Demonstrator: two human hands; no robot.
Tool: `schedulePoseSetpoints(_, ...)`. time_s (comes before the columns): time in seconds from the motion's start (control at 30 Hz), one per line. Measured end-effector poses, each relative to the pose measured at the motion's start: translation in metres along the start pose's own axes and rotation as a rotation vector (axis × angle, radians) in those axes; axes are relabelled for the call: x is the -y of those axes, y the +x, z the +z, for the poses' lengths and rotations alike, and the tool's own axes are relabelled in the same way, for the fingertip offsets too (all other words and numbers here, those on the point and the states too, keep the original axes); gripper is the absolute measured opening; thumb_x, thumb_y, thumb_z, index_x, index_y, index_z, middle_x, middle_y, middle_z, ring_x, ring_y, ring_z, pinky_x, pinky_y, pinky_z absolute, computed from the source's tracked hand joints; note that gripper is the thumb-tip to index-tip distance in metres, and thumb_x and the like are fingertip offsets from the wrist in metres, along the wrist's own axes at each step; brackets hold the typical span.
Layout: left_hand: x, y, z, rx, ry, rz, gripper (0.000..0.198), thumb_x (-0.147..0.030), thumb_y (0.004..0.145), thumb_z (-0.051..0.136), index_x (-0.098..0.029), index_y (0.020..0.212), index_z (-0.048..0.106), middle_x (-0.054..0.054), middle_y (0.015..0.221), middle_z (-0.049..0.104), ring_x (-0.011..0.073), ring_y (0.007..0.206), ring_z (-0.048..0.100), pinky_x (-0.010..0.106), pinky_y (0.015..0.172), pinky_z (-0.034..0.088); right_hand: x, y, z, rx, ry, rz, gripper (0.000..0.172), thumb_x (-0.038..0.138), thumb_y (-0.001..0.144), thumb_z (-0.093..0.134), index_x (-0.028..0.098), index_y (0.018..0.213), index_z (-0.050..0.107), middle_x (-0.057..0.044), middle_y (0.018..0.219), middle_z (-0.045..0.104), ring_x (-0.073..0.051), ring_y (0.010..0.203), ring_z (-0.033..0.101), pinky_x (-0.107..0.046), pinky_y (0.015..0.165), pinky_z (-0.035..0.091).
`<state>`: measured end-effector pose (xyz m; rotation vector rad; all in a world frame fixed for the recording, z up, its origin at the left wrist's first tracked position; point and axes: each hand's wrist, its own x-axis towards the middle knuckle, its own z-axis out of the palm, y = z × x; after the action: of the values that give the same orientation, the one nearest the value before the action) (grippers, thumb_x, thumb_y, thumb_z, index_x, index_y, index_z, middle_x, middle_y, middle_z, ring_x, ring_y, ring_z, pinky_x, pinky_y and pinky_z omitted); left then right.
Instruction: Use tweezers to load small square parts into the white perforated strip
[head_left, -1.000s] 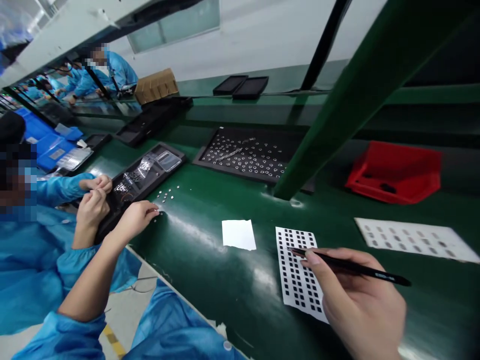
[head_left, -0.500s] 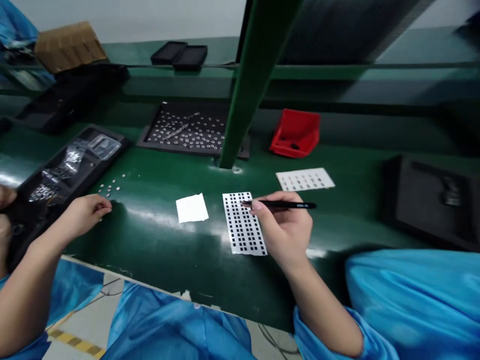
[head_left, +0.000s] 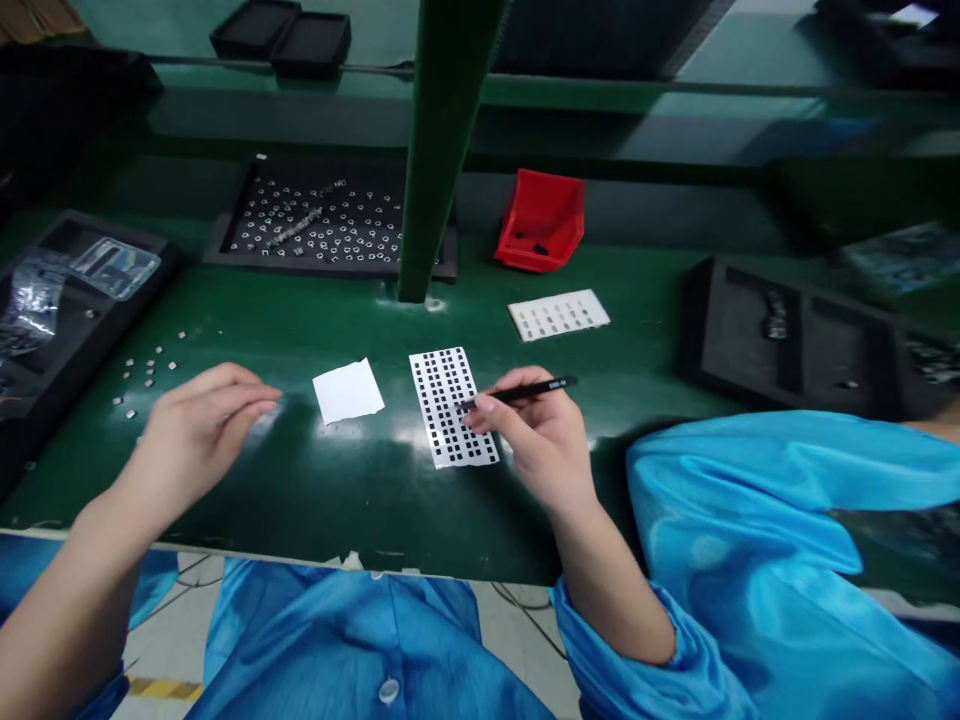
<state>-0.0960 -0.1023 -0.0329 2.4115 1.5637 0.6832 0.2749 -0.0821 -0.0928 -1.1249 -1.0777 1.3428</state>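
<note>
My right hand (head_left: 536,440) grips black tweezers (head_left: 525,391), their tip resting on a white sheet of small black squares (head_left: 450,405) on the green table (head_left: 330,500). My left hand (head_left: 199,425) hovers over the table left of a blank white paper square (head_left: 347,391), fingers pressed together in a pinch; what they hold is too small to see. Several tiny metal parts (head_left: 146,375) lie loose just beyond that hand.
A black tray of small parts (head_left: 315,220) sits behind a green post (head_left: 435,150). A red bin (head_left: 541,220) and a second white sheet (head_left: 559,314) lie further back. Black foam trays stand at the left (head_left: 52,300) and the right (head_left: 795,330).
The view has swung right and down, away from the co-workers on the left. My left hand moved right from the loose parts toward the white paper. The tweezers stay on the sheet.
</note>
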Motion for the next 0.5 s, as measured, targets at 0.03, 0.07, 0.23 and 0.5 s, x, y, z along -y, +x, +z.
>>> schedulePoseSetpoints(0.03,-0.012,0.006,0.01,0.014,-0.069,0.054,0.013,-0.016,0.107,0.067,-0.019,0.109,0.079,0.004,0.105,0.076,0.0161,0.091,0.074,0.028,0.081,0.059,-0.002,-0.009,-0.003,0.005,-0.015,0.039,0.033,0.039,0.09,0.092,0.025,0.1,0.064,0.0,0.081,0.082,-0.018,0.072,0.083,-0.026,0.066,0.067)
schedulePoseSetpoints(0.07,-0.023,0.011,0.021,0.027,-0.133,0.11,0.014,-0.014,0.108,0.065,-0.018,0.109,0.078,0.005,0.104,0.076,0.0163,0.092,0.074,0.028,0.081,0.06,-0.004,-0.017,-0.005,0.008,-0.033,0.071,0.034,0.04,0.09,0.092,0.025,0.099,0.064,-0.002,0.081,0.083,-0.018,0.073,0.084,-0.026,0.067,0.068)
schedulePoseSetpoints(0.23,-0.063,0.019,0.087,0.211,-0.168,0.418,0.023,-0.013,0.11,0.057,-0.017,0.109,0.079,0.013,0.141,0.078,0.0306,0.139,0.07,0.048,0.111,0.063,-0.02,-0.04,-0.008,0.013,-0.127,0.145,0.037,0.047,0.091,0.092,0.024,0.099,0.064,-0.006,0.08,0.085,-0.022,0.073,0.086,-0.028,0.066,0.069)
schedulePoseSetpoints(0.5,-0.073,0.017,0.127,0.349,0.026,0.579,0.036,-0.015,0.115,0.046,-0.011,0.12,0.081,0.016,0.147,0.076,0.0313,0.145,0.07,0.047,0.119,0.059,-0.032,-0.04,-0.008,-0.008,-0.181,0.132,0.037,0.048,0.09,0.09,0.025,0.097,0.062,-0.003,0.073,0.082,-0.021,0.067,0.084,-0.026,0.058,0.065)
